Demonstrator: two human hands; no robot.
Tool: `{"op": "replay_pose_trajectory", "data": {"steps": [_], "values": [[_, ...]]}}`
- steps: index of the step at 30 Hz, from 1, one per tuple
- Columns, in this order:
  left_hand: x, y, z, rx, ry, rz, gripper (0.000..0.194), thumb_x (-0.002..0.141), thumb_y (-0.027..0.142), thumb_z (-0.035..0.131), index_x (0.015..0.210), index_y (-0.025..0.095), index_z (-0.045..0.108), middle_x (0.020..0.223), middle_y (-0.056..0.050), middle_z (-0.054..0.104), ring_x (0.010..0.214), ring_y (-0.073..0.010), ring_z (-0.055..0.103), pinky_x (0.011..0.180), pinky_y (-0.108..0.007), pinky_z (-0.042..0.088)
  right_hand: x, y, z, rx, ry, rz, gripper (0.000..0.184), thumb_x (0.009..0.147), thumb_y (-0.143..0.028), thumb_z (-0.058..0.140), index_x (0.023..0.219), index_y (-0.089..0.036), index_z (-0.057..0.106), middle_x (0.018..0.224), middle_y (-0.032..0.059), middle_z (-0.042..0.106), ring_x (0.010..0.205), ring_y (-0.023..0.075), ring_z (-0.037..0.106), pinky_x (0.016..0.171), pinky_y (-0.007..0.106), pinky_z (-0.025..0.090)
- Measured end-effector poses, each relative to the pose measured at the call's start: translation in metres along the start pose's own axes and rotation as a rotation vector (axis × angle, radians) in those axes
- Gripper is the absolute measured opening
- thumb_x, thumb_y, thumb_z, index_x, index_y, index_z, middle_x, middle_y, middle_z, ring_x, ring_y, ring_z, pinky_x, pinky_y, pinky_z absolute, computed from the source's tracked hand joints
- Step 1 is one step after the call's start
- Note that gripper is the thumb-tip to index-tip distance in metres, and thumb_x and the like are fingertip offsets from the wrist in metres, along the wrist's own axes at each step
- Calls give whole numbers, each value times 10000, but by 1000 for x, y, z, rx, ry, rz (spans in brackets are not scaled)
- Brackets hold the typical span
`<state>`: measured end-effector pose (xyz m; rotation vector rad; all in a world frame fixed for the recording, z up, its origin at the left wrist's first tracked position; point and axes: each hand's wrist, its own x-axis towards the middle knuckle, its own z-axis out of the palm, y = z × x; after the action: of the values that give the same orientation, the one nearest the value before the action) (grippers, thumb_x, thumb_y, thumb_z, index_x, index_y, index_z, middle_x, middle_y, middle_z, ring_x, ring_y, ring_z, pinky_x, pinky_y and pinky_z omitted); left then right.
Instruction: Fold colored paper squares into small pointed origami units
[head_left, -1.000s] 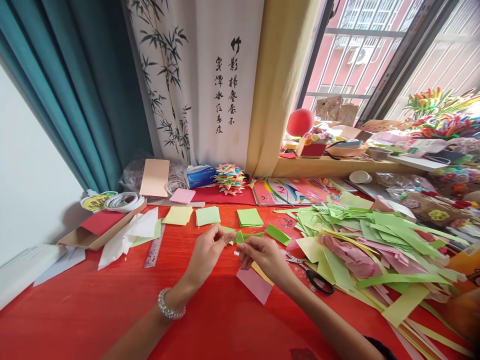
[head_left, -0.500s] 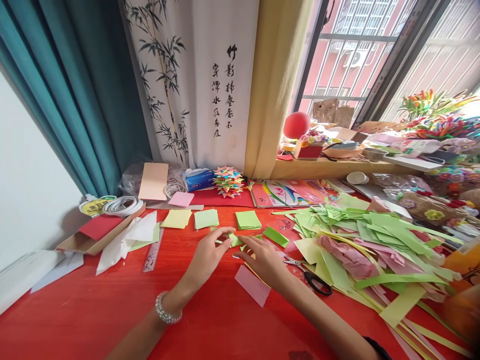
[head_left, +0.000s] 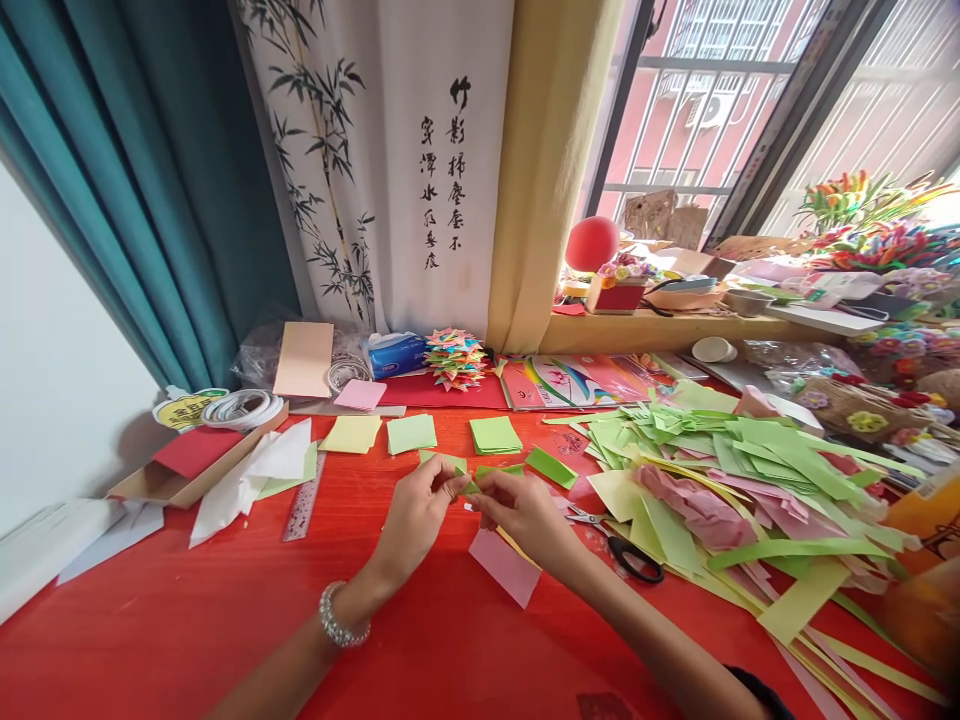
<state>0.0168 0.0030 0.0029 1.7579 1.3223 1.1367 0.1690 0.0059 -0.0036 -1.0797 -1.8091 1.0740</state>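
Between my fingertips is a small piece of green paper (head_left: 471,488), mostly hidden by the fingers. My left hand (head_left: 415,512) pinches its left side, and my right hand (head_left: 523,512) pinches the right. Just beyond the hands lie a stack of green paper squares (head_left: 495,436), a pale green stack (head_left: 412,434) and a yellow stack (head_left: 351,435). A folded green piece (head_left: 552,467) rests to the right of the stacks. Partly under my right hand is a pink sheet (head_left: 504,567). Scissors with black handles (head_left: 636,560) lie right of that hand.
A heap of green, yellow and pink paper scraps (head_left: 750,480) covers the right side. At left are a ruler (head_left: 303,500), white tissue (head_left: 251,485) and a cardboard tray (head_left: 187,490). Behind stand a folded-paper ball (head_left: 455,360), a blue tissue pack (head_left: 396,354) and booklets (head_left: 577,382).
My right fingers have curled in from a flatter, spread pose to a pinch. Both hands have drawn closer around the green paper. The view has shifted slightly.
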Motion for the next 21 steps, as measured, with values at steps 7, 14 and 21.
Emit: {"op": "replay_pose_trajectory", "data": {"steps": [7, 14, 21], "values": [[1, 4, -6, 106, -30, 12, 260, 814, 350, 463, 623, 179, 504, 591, 26, 488, 572, -117, 428, 544, -227, 336, -4, 0, 3, -97, -30, -11, 206, 830, -194, 432, 628, -184, 464, 536, -15, 544, 493, 114, 548, 493, 205, 393], [2, 1, -6, 110, -49, 39, 311, 819, 371, 444, 625, 176, 590, 558, 19, 506, 548, -120, 432, 509, -229, 331, -5, 2, 6, -121, -23, -36, 207, 827, -208, 448, 622, -182, 460, 544, -17, 550, 497, 109, 547, 508, 202, 399], [19, 2, -38, 112, 9, 34, 297, 833, 398, 416, 847, 217, 651, 846, -17, 658, 800, -177, 586, 713, -260, 432, 1, 0, 0, -65, -3, 40, 211, 789, -353, 524, 910, -189, 579, 600, -31, 551, 464, 98, 509, 480, 207, 393]]}}
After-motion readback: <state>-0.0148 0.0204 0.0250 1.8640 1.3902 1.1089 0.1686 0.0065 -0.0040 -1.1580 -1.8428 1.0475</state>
